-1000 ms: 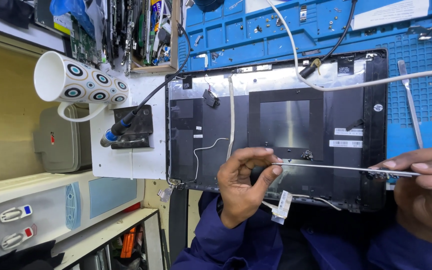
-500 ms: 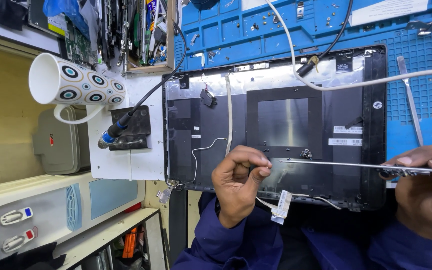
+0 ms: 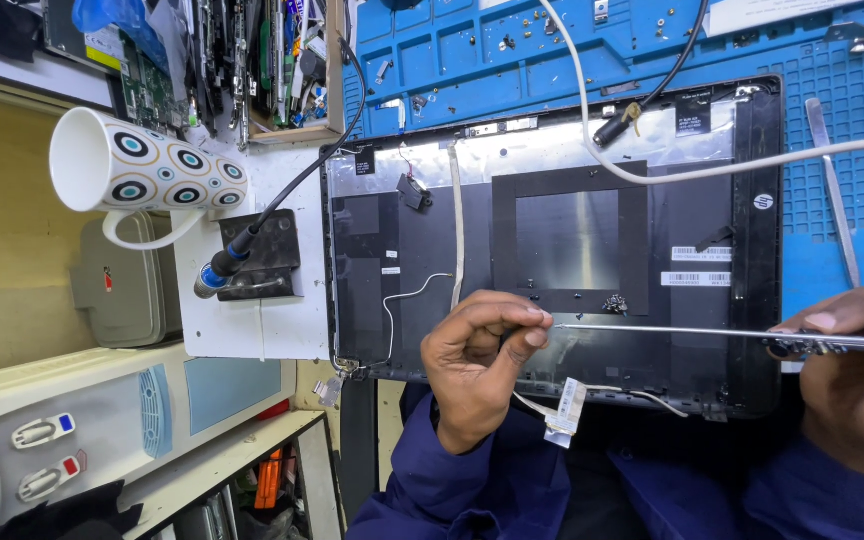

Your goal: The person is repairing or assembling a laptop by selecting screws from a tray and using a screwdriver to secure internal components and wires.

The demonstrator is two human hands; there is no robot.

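The left hand (image 3: 477,360) pinches one end of a thin metal hinge strip (image 3: 672,331) between thumb and fingertips; the right hand (image 3: 857,375) has its grip closed on the other end at the hinge bracket. Since the earlier frame the left fingers have curled tighter and the strip lies more level. It spans the lower part of the laptop lid back cover (image 3: 552,230), which lies on the blue surface (image 3: 832,210). A white cable (image 3: 692,172) crosses the cover. Farther left lies a spotted mug (image 3: 147,170).
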